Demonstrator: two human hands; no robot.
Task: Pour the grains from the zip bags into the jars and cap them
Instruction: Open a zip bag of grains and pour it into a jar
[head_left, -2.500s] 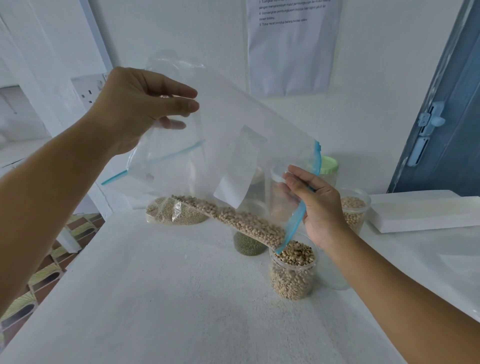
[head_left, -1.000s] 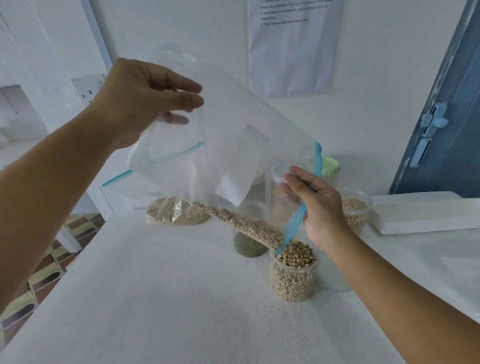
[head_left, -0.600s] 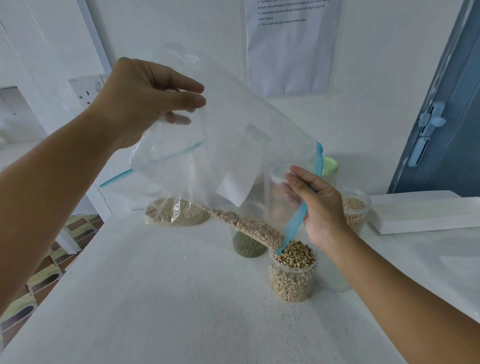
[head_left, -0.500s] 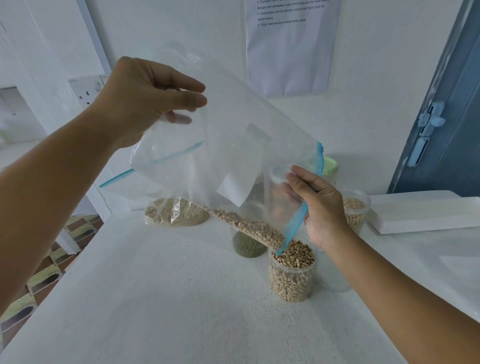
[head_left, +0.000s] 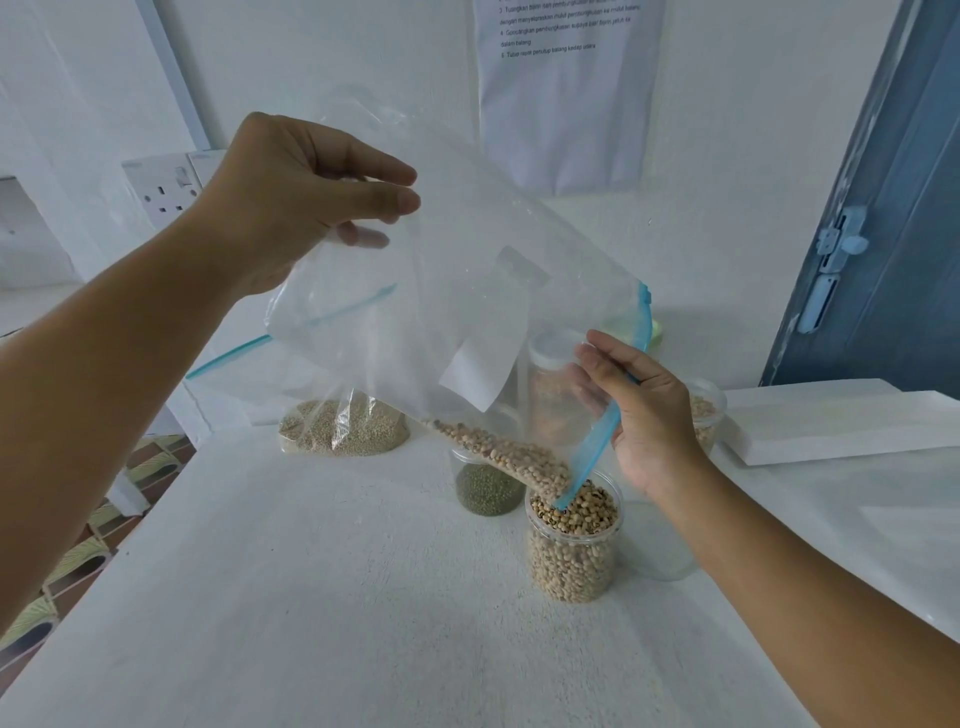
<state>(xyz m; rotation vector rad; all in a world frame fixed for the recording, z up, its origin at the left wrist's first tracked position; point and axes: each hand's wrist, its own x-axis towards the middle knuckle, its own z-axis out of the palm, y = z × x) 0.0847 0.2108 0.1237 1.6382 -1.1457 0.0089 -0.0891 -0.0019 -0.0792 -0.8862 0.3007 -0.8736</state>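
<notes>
The left hand pinches the raised bottom corner of a clear zip bag between thumb and fingers, holding it high above the table. The right hand, well apart from the left and lower, grips the bag's mouth at its blue zip strip, fingers curled round the plastic. The bag slopes down from left to right, and pale beans with dark eyes lie along its lower edge, bunched at the low corner of the mouth.

That corner dips into the open top of a clear jar standing on the table, filled almost to its rim with the same beans. Just behind and left of it stands another clear jar holding dark green grains in its lower part. Seen through the bag, a taller jar with a clear lid holds brownish contents I cannot make out. Behind the right hand, a further open jar contains pale beans. Beside the right wrist stands one more clear jar; whether anything is in it cannot be told.

Farther left on the table lies a second zip bag of small tan grains. A white slab rests at the right, a printed sheet hangs on the wall, and a wall socket sits at the left.
</notes>
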